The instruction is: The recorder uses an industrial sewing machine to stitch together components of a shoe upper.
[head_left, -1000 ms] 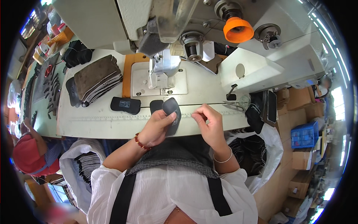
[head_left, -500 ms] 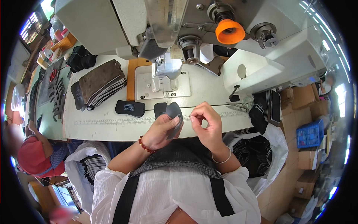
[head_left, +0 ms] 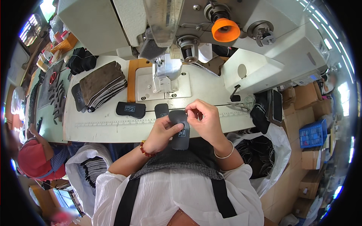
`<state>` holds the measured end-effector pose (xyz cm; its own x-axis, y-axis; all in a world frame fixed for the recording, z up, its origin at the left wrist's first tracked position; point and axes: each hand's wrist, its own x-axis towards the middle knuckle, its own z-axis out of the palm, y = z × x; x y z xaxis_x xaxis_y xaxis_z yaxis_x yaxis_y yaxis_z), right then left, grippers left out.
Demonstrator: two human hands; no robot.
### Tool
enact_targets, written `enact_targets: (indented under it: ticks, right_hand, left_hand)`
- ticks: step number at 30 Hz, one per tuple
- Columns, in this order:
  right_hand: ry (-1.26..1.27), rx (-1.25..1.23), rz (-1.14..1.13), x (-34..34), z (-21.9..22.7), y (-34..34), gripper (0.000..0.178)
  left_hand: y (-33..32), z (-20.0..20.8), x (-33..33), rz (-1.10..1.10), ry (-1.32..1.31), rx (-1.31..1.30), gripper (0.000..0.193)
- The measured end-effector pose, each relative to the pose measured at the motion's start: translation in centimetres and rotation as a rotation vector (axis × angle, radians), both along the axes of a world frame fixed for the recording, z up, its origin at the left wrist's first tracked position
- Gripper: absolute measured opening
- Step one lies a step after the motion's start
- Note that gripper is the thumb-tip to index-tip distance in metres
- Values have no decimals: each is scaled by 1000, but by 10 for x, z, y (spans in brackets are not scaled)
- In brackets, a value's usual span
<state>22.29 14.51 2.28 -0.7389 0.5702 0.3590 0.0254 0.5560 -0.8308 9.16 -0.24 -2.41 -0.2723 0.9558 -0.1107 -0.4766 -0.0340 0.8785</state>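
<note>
My left hand (head_left: 161, 135) grips a dark grey padded patch (head_left: 181, 142) with rounded ends, thumb on top beside its pale printed label. The patch is held upright over the table's front edge, its face toward me. At its upper right edge, my right hand (head_left: 203, 118) is closed in a pinch. Whatever the right fingertips hold, if anything, is too small to make out. Just behind the left hand lies a similar patch (head_left: 161, 109), partly covered. Another patch (head_left: 131, 109) lies flat farther left.
The sewing machine's needle area (head_left: 166, 81) is beyond my hands. A stack of brown and black pieces (head_left: 102, 83) sits left. Thread snips (head_left: 238, 107) lie right. White sacks (head_left: 81, 165) of pieces stand below the table. Another person (head_left: 36, 156) works at far left.
The patch in my left hand has turned from nearly edge-on to face me, showing its label. My right hand has come left to the patch's upper edge.
</note>
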Motion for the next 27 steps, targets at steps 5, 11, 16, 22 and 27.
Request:
enact_targets:
  ticks: [5, 11, 16, 22, 27]
  right_hand:
    - [148, -138, 58, -1, 1, 4, 8]
    - [78, -60, 114, 0, 5, -6, 12]
    - [102, -83, 105, -5, 2, -8, 9]
    - [184, 22, -5, -8, 4, -5, 8]
    - [199, -4, 61, -7, 7, -13, 8]
  left_hand:
    - [-1, 4, -11, -287, -453, 162, 16]
    - [1, 3, -18, -418, -708, 105, 19]
    - [1, 1, -17, -465, -737, 119, 19]
    - [2, -6, -20, -654, -983, 193, 26]
    - [4, -16, -20, -690, -1027, 245, 35]
